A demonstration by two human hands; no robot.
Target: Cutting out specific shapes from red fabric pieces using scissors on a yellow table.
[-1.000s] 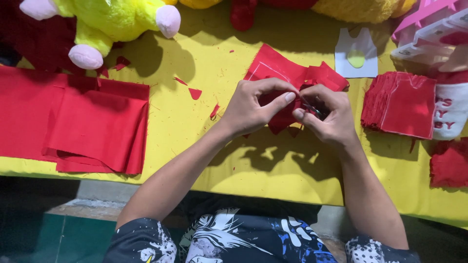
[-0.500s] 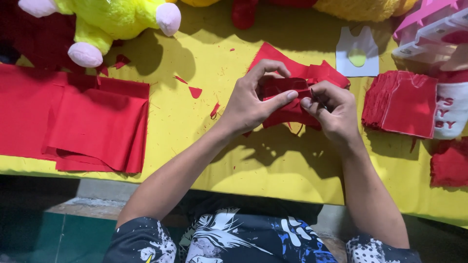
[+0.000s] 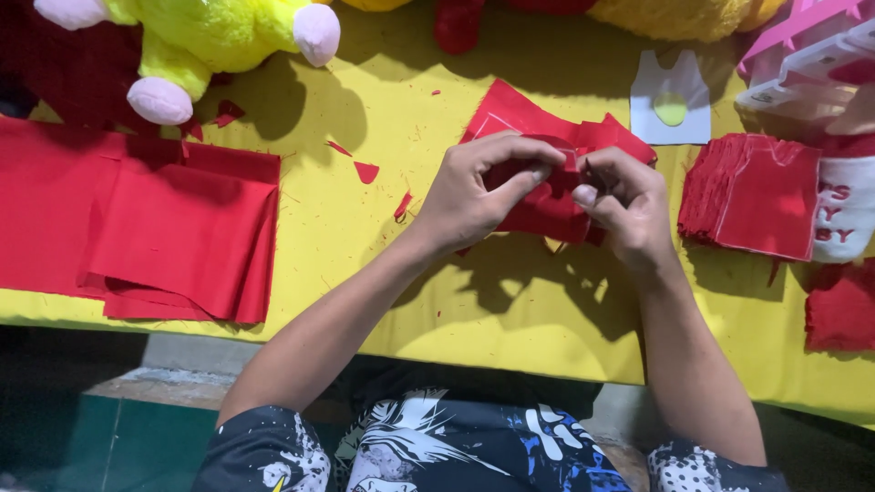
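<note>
Hands, left hand [image 3: 474, 196] and right hand [image 3: 624, 205], both pinch one red cloth piece [image 3: 547, 196] beside the red cloth stack [image 3: 752, 196]

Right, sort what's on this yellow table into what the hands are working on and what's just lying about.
In hand:
left hand
right hand
small red fabric piece, pinched by both

Lying about:
folded red cloth
stack of red cut pieces
white paper template
yellow plush toy
red scraps
</note>
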